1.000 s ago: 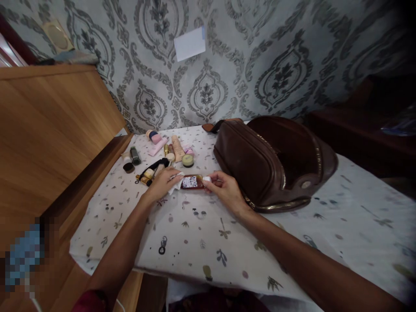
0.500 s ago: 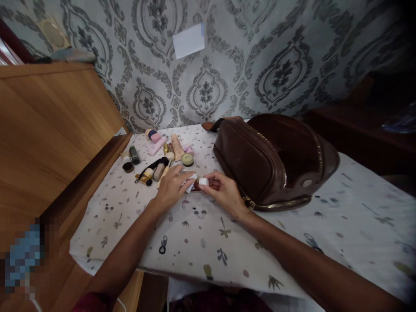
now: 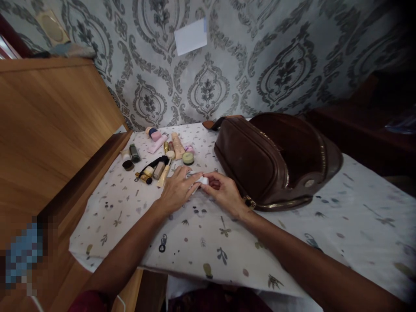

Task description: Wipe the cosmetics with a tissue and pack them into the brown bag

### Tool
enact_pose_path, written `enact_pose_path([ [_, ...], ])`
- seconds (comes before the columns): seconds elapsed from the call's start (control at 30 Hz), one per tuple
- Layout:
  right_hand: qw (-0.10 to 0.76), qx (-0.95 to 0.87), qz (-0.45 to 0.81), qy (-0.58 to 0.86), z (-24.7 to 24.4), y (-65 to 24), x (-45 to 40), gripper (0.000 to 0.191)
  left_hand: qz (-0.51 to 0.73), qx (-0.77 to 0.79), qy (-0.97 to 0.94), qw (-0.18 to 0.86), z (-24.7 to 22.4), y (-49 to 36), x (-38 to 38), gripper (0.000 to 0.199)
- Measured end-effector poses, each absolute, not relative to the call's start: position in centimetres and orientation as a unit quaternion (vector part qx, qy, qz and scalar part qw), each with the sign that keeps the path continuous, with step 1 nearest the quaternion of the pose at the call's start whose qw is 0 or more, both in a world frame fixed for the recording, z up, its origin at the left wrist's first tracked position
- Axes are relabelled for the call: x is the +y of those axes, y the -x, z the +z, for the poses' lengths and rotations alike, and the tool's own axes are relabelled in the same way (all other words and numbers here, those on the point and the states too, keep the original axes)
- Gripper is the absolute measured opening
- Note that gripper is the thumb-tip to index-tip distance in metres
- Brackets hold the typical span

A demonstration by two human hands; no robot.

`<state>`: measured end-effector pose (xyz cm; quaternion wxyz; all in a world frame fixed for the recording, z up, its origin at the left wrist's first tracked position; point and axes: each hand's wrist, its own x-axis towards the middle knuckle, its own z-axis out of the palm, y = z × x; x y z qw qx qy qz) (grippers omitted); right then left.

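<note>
Over the middle of the table, my left hand (image 3: pixel 178 187) and my right hand (image 3: pixel 225 190) meet at the fingertips. Between them is a small white-capped container (image 3: pixel 204 180), pinched by the right thumb and fingers. My left fingers are closed round a white wipe, now mostly hidden behind them, and press it against the container. Just beyond the left hand lie a slim cream-coloured tube (image 3: pixel 163 175), a foundation bottle (image 3: pixel 159 170) and a round green-lidded jar (image 3: pixel 187 158).
To the right stands a brown leather toiletry bag (image 3: pixel 247 151), its zipped top gaping. More cosmetics lie at the back left, among them a peach tube (image 3: pixel 177 146), a pink tube (image 3: pixel 157 144) and a dark green bottle (image 3: pixel 134 153). A wooden panel (image 3: pixel 58 104) borders the left side.
My left hand has closed in on the white-capped container, so the wipe and the brownish-red part seen below it are now covered. My right hand has barely moved.
</note>
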<state>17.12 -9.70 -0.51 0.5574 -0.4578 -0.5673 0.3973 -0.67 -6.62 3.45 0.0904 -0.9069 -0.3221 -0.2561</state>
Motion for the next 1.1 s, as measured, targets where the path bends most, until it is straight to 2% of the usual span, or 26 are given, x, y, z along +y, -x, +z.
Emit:
enact_pose_path([
  [0.27, 0.529, -0.550, 0.424, 0.488, 0.0, -17.3, -9.8, 0.027, -0.239, -0.377, 0.892, 0.065, 3.1, 1.1, -5.8, 0.038],
  [0.67, 0.545, -0.568, 0.398, 0.470, -0.8, -17.4, -9.5, 0.028, -0.223, -0.462, 0.858, -0.027, 2.7, 2.9, -3.2, 0.037],
  [0.8, 0.532, -0.589, 0.365, 0.487, -0.4, -17.3, -9.9, 0.025, -0.241, -0.459, 0.855, -0.010, 2.5, 2.8, -3.3, 0.037],
  [0.93, 0.521, -0.604, 0.340, 0.498, -0.1, -17.3, -10.2, 0.022, -0.248, -0.445, 0.859, 0.050, 2.6, 2.0, -4.4, 0.035],
  [1.1, 0.514, -0.612, 0.335, 0.500, 0.1, -17.4, -10.3, 0.022, -0.253, -0.372, 0.889, 0.089, 2.8, 0.9, -5.9, 0.037],
])
